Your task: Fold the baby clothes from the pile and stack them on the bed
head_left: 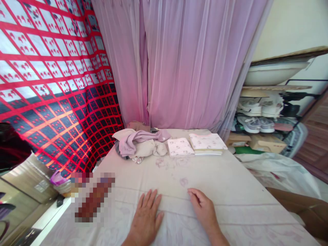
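Two bare hands in the head view, both resting on the near part of the pale bed sheet [176,186]. Left hand [147,212] palm down, fingers fanned out flat, holding nothing visible. Right hand [205,207] turned on its side, fingers loosely curled toward the thumb; impossible to tell whether pinching fabric or merely resting. At the far end of the sheet, a heap of clothes [146,148] to the left, then a folded patterned cloth [180,147] and a thicker folded stack [208,141] just beside it.

Judging by the flat left palm, probably smoothing. To do so well, keep that palm broad and light as an anchor, sweep outward from the middle, follow the crosswise lines [246,205] rather than bunching them, and stop short of the folded stack to avoid dragging it.

Hidden: the undersides of both hands. Cut off at the bottom edge: both arms [217,237] and the sheet's near side. Masked by coarse blocks: a reddish patch [93,200] at the left, unidentifiable. Unclear, too: crosswise lines as creases, seams or a second layer's border.
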The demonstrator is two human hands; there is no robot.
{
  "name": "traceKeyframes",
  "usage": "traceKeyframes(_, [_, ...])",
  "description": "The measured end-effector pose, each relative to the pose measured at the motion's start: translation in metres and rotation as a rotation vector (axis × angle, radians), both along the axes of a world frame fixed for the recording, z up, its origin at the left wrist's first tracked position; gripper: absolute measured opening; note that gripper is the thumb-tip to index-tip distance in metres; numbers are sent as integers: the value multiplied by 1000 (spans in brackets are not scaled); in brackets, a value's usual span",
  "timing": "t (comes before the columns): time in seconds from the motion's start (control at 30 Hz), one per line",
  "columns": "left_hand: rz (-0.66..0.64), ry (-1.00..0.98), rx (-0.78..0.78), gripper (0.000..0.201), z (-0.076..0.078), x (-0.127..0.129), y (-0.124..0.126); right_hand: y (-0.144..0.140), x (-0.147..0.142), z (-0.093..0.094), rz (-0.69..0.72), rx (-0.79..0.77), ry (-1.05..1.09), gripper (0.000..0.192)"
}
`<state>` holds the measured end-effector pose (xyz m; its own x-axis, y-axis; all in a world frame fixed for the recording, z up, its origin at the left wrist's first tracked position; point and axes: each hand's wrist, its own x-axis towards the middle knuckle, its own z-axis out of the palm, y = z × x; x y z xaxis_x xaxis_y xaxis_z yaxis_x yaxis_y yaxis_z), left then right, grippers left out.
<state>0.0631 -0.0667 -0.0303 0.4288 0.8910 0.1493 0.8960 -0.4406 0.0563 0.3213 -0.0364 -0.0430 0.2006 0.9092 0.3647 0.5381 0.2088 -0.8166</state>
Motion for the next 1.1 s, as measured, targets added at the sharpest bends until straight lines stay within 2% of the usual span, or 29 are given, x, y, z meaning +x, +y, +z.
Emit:
traceKeyframes(0.43, [2,-40,16,53,-1,0,1,1,0,0,7,-83,107,42])
traceKeyframes(0.7, [-1,-28,36,53,-3,-1,3,4,2,-4,18,-87,62,42])
traceKeyframes(0.83, [20,-58,-26,53,-2,0,4,2,-1,0,13,-69,-13,40])
traceKeyframes(0.97, [61,-95,-124,51,6,7,16,3,-4,2,12,-94,-118,36])
traceKeyframes(1.1, [66,-105,-150,51,17,19,44,21,-8,14,41,-146,-287,34])
